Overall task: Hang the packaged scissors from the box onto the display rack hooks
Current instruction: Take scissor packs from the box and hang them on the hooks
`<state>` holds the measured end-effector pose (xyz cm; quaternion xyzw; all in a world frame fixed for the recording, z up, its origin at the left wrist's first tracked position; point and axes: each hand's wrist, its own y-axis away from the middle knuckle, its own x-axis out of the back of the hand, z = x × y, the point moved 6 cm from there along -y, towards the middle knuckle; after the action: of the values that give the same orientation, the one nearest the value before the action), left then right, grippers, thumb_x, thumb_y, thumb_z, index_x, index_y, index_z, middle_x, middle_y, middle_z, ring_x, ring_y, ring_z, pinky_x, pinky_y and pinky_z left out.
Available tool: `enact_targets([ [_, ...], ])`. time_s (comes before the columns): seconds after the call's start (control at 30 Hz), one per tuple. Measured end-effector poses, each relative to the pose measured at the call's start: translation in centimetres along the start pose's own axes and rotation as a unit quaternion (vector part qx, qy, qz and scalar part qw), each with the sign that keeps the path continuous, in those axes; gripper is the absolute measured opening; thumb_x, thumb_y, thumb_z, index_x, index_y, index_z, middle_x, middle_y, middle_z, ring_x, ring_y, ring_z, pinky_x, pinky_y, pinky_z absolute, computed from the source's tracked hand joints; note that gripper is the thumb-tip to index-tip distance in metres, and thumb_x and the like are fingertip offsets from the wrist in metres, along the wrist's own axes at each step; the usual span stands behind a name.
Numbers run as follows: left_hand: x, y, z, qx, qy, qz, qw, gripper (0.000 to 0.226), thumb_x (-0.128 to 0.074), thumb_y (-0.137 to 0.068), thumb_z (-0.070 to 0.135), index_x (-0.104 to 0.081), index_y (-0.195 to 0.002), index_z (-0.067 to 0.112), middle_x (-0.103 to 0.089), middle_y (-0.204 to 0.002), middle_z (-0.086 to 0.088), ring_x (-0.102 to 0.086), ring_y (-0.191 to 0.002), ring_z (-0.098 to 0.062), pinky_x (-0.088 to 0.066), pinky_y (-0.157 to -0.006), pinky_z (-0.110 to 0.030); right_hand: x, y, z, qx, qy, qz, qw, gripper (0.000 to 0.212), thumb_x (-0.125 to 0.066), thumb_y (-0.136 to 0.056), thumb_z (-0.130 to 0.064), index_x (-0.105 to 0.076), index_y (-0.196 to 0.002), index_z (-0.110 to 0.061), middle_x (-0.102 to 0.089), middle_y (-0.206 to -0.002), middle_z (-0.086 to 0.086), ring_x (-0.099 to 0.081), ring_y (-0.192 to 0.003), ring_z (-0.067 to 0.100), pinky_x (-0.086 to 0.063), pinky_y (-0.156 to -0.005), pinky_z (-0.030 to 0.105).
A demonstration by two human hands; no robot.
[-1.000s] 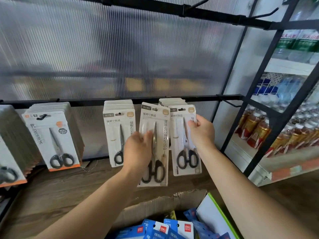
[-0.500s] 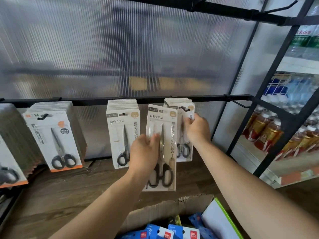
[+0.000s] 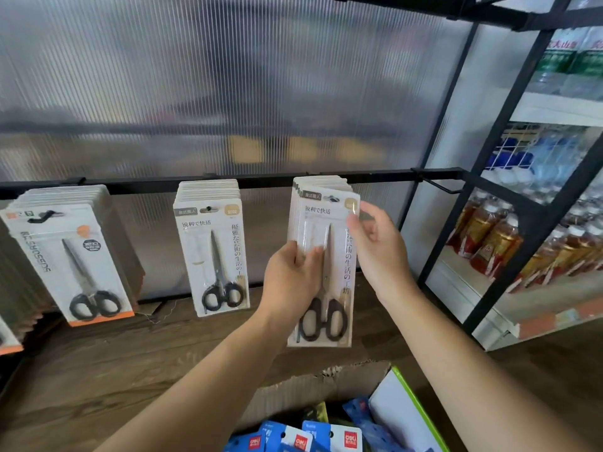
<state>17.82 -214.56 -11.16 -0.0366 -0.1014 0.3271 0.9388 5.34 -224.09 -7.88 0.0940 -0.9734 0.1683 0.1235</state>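
Left hand [image 3: 290,282] grips scissors pack [image 3: 332,275] by left edge, thumb on front. Right hand [image 3: 375,252] loose, fingers nearly straight, tips at pack's upper right corner, not closed round it. Pack upright, flush against hanging stack [image 3: 321,182] under rail [image 3: 261,182], well above box [image 3: 313,389]. Cannot tell whether hook passes through hang hole. Advice: keep card square to stack, steady top with right fingertips, slide straight back along hook, let go only once weight hangs.
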Motion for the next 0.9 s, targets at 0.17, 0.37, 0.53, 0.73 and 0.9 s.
enact_targets([
  [0.17,-1.6,-0.7,0.7,0.013,-0.017,0.006,1.000,0.035,-0.058,-0.096,0.027,-0.043,-0.069,0.011,-0.041,-0.060,0.002,-0.033,-0.047,-0.006,-0.030,-0.040,-0.014,0.1,-0.6,-0.1,0.005,0.058,-0.051,0.997,0.048,-0.064,-0.091,-0.016,-0.050,-0.133,-0.034,-0.062,-0.085,-0.022,-0.059,-0.072,-0.011,-0.043,-0.060,0.005],
  [0.37,-2.1,-1.2,0.4,0.016,-0.044,0.008,0.999,0.044,-0.058,-0.097,0.025,-0.032,-0.061,0.015,-0.036,-0.057,0.004,-0.031,-0.050,-0.009,-0.029,-0.042,-0.016,-0.5,-1.5,1.0,0.012,0.145,-0.076,0.986,0.047,-0.055,-0.092,-0.018,-0.051,-0.136,-0.035,-0.069,-0.107,-0.003,-0.065,-0.084,0.015,-0.044,-0.065,0.025],
  [0.53,-2.4,-1.4,0.6,0.021,-0.047,0.012,0.999,0.045,-0.059,-0.096,0.027,-0.034,-0.061,0.014,-0.038,-0.057,0.004,-0.032,-0.051,-0.011,-0.029,-0.043,-0.017,-0.2,-1.7,1.1,0.011,0.141,-0.058,0.988,0.050,-0.053,-0.093,-0.013,-0.049,-0.140,-0.030,-0.068,-0.113,-0.001,-0.065,-0.094,0.018,-0.045,-0.074,0.025],
  [0.73,-2.4,-1.5,0.4,0.030,-0.067,0.002,0.997,0.046,-0.059,-0.095,0.033,-0.036,-0.059,0.015,-0.039,-0.055,0.005,-0.035,-0.051,-0.013,-0.028,-0.049,-0.027,0.6,-1.7,1.5,0.000,0.114,-0.039,0.993,0.049,-0.058,-0.095,-0.017,-0.048,-0.140,-0.031,-0.069,-0.113,-0.005,-0.063,-0.086,0.011,-0.044,-0.072,0.025],
  [0.9,-2.9,-2.3,-0.1,0.048,-0.086,-0.015,0.995,0.049,-0.058,-0.096,0.035,-0.036,-0.056,0.017,-0.037,-0.050,0.006,-0.035,-0.048,-0.013,-0.027,-0.047,-0.027,0.3,-2.7,2.6,0.003,0.124,-0.041,0.991,0.050,-0.056,-0.095,-0.018,-0.048,-0.142,-0.033,-0.060,-0.093,-0.011,-0.049,-0.070,0.005,-0.040,-0.068,0.024],
])
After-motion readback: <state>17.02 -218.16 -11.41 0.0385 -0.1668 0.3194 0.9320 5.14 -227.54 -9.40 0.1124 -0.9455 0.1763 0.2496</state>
